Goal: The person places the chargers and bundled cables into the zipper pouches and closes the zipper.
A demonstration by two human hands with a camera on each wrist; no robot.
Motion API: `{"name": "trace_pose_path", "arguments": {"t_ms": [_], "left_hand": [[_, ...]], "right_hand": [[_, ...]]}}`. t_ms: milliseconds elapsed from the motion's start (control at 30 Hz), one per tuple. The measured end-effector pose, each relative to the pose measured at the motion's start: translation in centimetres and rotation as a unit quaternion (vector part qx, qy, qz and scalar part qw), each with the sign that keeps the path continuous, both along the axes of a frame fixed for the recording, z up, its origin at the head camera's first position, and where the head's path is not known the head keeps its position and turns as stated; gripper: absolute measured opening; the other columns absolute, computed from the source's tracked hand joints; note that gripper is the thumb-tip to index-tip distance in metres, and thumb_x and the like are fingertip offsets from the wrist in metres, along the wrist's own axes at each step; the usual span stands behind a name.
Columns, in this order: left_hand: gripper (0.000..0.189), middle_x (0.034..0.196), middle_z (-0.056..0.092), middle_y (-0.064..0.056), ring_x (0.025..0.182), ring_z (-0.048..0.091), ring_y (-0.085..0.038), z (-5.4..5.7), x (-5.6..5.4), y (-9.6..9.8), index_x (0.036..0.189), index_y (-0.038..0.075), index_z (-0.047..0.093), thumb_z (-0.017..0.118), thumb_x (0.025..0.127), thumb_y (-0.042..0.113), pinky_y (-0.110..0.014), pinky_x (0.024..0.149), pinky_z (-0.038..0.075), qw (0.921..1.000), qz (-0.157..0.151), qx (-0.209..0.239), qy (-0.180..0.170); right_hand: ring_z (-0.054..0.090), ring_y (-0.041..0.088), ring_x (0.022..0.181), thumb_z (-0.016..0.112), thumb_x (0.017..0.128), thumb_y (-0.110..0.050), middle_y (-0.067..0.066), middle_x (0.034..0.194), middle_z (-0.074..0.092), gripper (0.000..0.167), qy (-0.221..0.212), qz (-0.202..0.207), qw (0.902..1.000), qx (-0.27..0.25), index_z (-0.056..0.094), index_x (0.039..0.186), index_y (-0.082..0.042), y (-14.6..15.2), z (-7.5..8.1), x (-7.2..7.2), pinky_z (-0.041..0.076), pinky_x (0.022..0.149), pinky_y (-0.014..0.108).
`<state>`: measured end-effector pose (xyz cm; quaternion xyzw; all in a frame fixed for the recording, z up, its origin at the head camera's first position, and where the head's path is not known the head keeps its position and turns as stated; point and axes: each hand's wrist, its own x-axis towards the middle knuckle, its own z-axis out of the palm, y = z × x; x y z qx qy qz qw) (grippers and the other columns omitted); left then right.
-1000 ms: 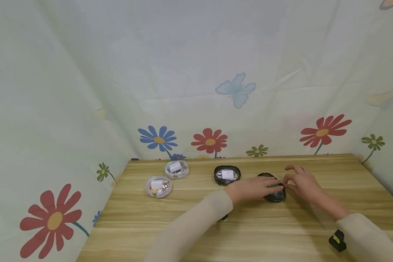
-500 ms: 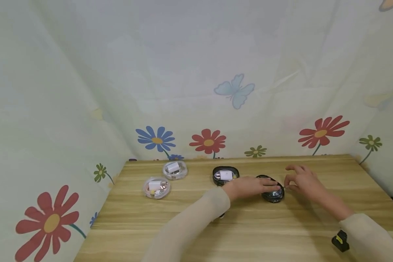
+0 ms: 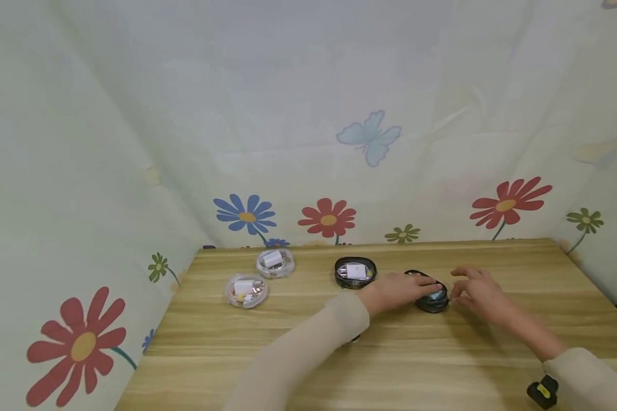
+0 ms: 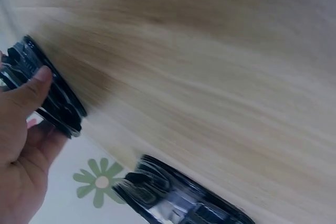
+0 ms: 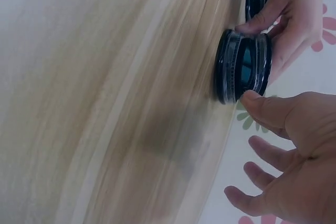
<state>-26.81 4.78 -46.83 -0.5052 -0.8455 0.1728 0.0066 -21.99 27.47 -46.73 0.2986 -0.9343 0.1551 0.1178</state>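
My left hand [image 3: 398,290] holds an oval black-rimmed case [image 3: 434,304] at the right of the table. In the left wrist view, its thumb lies on one side of the case [image 4: 65,98] and its fingers on the other. Dark and bluish contents show inside. My right hand [image 3: 480,295] is just to the right of the case. Its thumb tip is right at the case's edge in the right wrist view, while the other fingers [image 5: 270,153] spread loosely away. A second black case [image 3: 337,279] with a white charger plug stands left of my left hand.
Two clear oval cases [image 3: 231,301] with white plugs and cables lie at the left of the wooden table [image 3: 391,365]. A flower-printed curtain [image 3: 267,131] rises behind the table's back edge. A small black device [image 3: 543,391] sits at the right sleeve.
The case between my hands has tilted slightly, now showing a bluish patch. My right hand has drawn slightly away from the case. The other cases stay in place.
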Motion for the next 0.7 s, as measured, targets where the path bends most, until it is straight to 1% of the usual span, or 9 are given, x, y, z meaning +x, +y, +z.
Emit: {"name": "trace_pose_path", "arguments": {"t_ms": [100, 167, 233, 300, 367, 433, 533, 600, 700], "left_hand": [[0.056, 0.163, 0.034, 0.013, 0.129, 0.055, -0.007, 0.0, 0.4, 0.7, 0.161, 0.034, 0.027, 0.044, 0.110, 0.019, -0.020, 0.083, 0.056, 0.9996, 0.024, -0.005, 0.014], [0.056, 0.162, 0.033, 0.014, 0.134, 0.051, -0.007, 0.0, 0.5, 1.0, 0.161, 0.035, 0.027, 0.044, 0.110, 0.019, -0.020, 0.087, 0.055, 0.9989, 0.041, -0.009, 0.020], [0.056, 0.162, 0.033, 0.014, 0.138, 0.047, -0.008, -0.1, 0.6, 1.3, 0.161, 0.034, 0.027, 0.045, 0.110, 0.020, -0.021, 0.094, 0.052, 0.9984, 0.054, -0.011, 0.014], [0.056, 0.162, 0.033, 0.013, 0.139, 0.047, -0.010, -0.1, 0.7, 1.6, 0.161, 0.033, 0.028, 0.046, 0.109, 0.020, -0.022, 0.097, 0.051, 0.9978, 0.065, -0.010, 0.011], [0.055, 0.161, 0.035, 0.012, 0.137, 0.049, -0.012, -0.1, 1.0, 1.8, 0.160, 0.032, 0.031, 0.047, 0.109, 0.020, -0.023, 0.097, 0.052, 0.9972, 0.075, -0.001, 0.010], [0.053, 0.159, 0.039, 0.011, 0.135, 0.051, -0.013, -0.2, 1.3, 1.9, 0.159, 0.030, 0.034, 0.048, 0.109, 0.021, -0.023, 0.097, 0.052, 0.9963, 0.085, 0.006, 0.014], [0.047, 0.151, 0.049, 0.010, 0.125, 0.058, -0.010, -0.4, 1.8, 2.1, 0.156, 0.027, 0.041, 0.047, 0.110, 0.023, -0.022, 0.092, 0.053, 0.9945, 0.090, 0.018, 0.052], [0.039, 0.138, 0.058, 0.010, 0.112, 0.064, -0.007, -0.6, 2.2, 2.3, 0.149, 0.024, 0.050, 0.046, 0.110, 0.026, -0.020, 0.085, 0.055, 0.9907, 0.088, 0.025, 0.100], [0.027, 0.114, 0.067, 0.011, 0.089, 0.066, -0.002, -1.0, 2.6, 2.7, 0.132, 0.022, 0.062, 0.049, 0.109, 0.029, -0.019, 0.067, 0.056, 0.9778, 0.091, 0.049, 0.182]], "right_hand": [[0.054, 0.052, 0.114, 0.084, 0.078, -0.002, 0.030, 0.120, 0.063, 0.022, -0.011, 0.005, 0.9999, -0.010, 0.068, 0.071, -0.016, 0.1, 0.0, 0.3, 0.037, 0.093, 0.069], [0.054, 0.053, 0.113, 0.083, 0.079, -0.002, 0.030, 0.120, 0.063, 0.022, -0.018, 0.008, 0.9996, -0.019, 0.068, 0.071, -0.016, 0.0, 0.0, 0.5, 0.037, 0.093, 0.069], [0.054, 0.054, 0.112, 0.082, 0.080, -0.002, 0.030, 0.122, 0.062, 0.022, -0.035, 0.005, 0.9988, -0.033, 0.068, 0.071, -0.017, -0.2, -0.1, 0.8, 0.037, 0.094, 0.069], [0.054, 0.053, 0.113, 0.081, 0.082, -0.003, 0.030, 0.122, 0.061, 0.021, -0.049, -0.005, 0.9978, -0.045, 0.069, 0.071, -0.017, -0.6, -0.2, 1.1, 0.037, 0.094, 0.069], [0.054, 0.052, 0.113, 0.081, 0.082, -0.004, 0.030, 0.121, 0.061, 0.020, -0.051, -0.017, 0.9971, -0.054, 0.070, 0.071, -0.016, -1.2, -0.4, 1.4, 0.037, 0.094, 0.069], [0.052, 0.052, 0.115, 0.081, 0.082, -0.003, 0.030, 0.121, 0.061, 0.019, -0.056, -0.035, 0.9956, -0.066, 0.070, 0.070, -0.014, -2.0, -0.6, 1.8, 0.033, 0.096, 0.068], [0.053, 0.050, 0.117, 0.083, 0.079, -0.003, 0.029, 0.114, 0.065, 0.018, -0.036, -0.066, 0.9942, -0.077, 0.071, 0.068, -0.010, -3.6, -0.7, 2.5, 0.032, 0.098, 0.068], [0.052, 0.051, 0.119, 0.083, 0.079, -0.001, 0.031, 0.113, 0.066, 0.018, -0.021, -0.089, 0.9918, -0.090, 0.071, 0.066, -0.008, -4.5, -0.9, 2.7, 0.030, 0.100, 0.068], [0.052, 0.051, 0.120, 0.083, 0.077, 0.002, 0.032, 0.108, 0.069, 0.016, 0.006, -0.120, 0.9865, -0.111, 0.072, 0.066, -0.003, -5.3, -1.2, 2.5, 0.029, 0.101, 0.069]]}}
